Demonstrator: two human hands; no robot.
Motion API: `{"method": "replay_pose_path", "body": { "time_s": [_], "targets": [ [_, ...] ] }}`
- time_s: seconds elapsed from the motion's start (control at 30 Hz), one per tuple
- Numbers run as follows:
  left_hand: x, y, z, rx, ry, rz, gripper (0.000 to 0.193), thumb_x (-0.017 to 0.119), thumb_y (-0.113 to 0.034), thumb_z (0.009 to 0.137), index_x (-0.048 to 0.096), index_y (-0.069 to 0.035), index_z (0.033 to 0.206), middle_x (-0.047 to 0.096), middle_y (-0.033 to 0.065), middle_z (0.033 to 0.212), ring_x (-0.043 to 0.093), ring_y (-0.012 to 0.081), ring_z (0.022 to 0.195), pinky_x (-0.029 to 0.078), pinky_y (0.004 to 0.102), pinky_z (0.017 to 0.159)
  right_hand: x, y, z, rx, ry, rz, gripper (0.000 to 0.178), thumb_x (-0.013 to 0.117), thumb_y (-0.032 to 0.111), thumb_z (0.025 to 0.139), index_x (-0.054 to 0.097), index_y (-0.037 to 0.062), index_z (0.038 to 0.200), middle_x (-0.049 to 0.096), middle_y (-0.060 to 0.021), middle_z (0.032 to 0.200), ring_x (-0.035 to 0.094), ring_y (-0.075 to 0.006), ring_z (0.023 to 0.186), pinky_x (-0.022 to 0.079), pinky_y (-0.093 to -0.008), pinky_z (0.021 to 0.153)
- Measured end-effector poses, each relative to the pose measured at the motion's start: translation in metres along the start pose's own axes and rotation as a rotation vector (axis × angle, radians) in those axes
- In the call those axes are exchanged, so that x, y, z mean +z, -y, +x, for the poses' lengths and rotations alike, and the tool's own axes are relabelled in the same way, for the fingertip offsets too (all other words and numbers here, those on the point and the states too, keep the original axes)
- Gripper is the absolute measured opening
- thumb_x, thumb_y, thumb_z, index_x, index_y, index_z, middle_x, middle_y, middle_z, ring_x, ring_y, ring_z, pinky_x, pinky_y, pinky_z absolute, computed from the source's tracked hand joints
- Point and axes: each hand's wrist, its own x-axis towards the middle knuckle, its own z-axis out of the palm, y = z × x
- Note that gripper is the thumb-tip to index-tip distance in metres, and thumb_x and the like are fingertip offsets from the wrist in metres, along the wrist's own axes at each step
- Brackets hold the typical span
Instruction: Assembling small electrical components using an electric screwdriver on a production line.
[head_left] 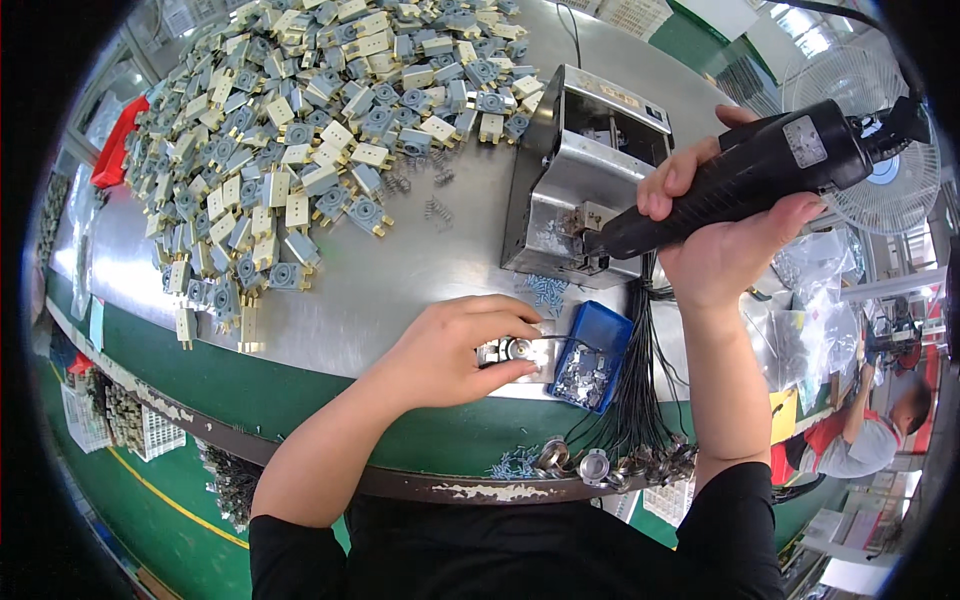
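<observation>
My right hand [715, 215] is wrapped round a black electric screwdriver [750, 180], held slanting over the bench. Its front end reaches the front of a metal box-shaped screw feeder [590, 170]; whether the tip touches cannot be made out. Low at the bench front, my left hand [465, 345] has its thumb and fingers closed round a small round metal part [518, 349], which lies on a flat metal plate. A black cable runs from that part to the right. Beside it stands a blue tray [605, 335] with small metal pieces.
A large heap of grey and cream switch-like blocks [330, 110] covers the bench's left and back, with loose springs [437, 208] beside it. Bluish screws [545, 292] lie before the feeder. Black cables [645, 370] with round metal ends hang at the front edge. Another person [860, 440] sits far right.
</observation>
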Motion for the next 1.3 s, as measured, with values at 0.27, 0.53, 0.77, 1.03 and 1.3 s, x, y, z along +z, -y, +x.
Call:
{"method": "replay_pose_path", "body": {
  "time_s": [0.27,0.53,0.77,1.03,1.3],
  "targets": [
    [0.000,0.001,0.000,0.000,0.000,0.002,0.031,0.087,-0.015,0.082,0.075,-0.004,0.108,0.075,0.0133,0.122,0.074,0.0343,0.109,0.058,0.0414,0.094,-0.002,-0.003,-0.004,0.003,0.012,0.031,0.115,0.046,0.104,0.073,0.046,0.0062,0.134,0.054,-0.0090,0.077,0.055,-0.0235,0.060,0.047,-0.0382,0.060],
    [0.002,0.001,0.001,0.016,-0.009,0.001,0.031,0.087,-0.014,0.082,0.075,-0.004,0.108,0.075,0.0136,0.121,0.074,0.0341,0.109,0.058,0.0409,0.094,0.000,-0.001,-0.007,-0.001,0.084,0.040,0.114,0.046,0.103,0.072,0.047,0.0056,0.132,0.055,-0.0094,0.078,0.055,-0.0231,0.059,0.048,-0.0384,0.060],
    [0.001,0.004,-0.004,0.013,-0.024,0.014,0.031,0.086,-0.014,0.081,0.075,-0.003,0.109,0.075,0.0144,0.121,0.074,0.0345,0.110,0.058,0.0408,0.094,0.013,0.013,-0.010,0.150,0.084,0.035,0.118,0.043,0.100,0.079,0.042,0.0011,0.143,0.051,-0.0064,0.073,0.053,-0.0198,0.056,0.047,-0.0372,0.059],
    [-0.002,0.005,-0.004,0.005,-0.006,0.046,0.034,0.081,-0.025,0.084,0.077,-0.006,0.111,0.074,0.0095,0.120,0.071,0.0328,0.108,0.057,0.0423,0.091,0.036,0.017,-0.042,0.199,0.333,0.292,0.118,0.041,0.097,0.085,0.033,0.0000,0.152,0.053,-0.0069,0.077,0.054,-0.0196,0.057,0.049,-0.0375,0.059],
    [0.000,0.007,-0.006,-0.001,-0.040,0.051,0.033,0.082,-0.026,0.082,0.076,-0.007,0.108,0.074,0.0077,0.111,0.072,0.0337,0.098,0.056,0.0440,0.084,0.051,0.003,-0.058,0.222,0.298,0.123,0.120,0.048,0.099,0.079,0.036,0.0021,0.149,0.055,-0.0083,0.078,0.057,-0.0210,0.061,0.050,-0.0389,0.061]
  ]
}}
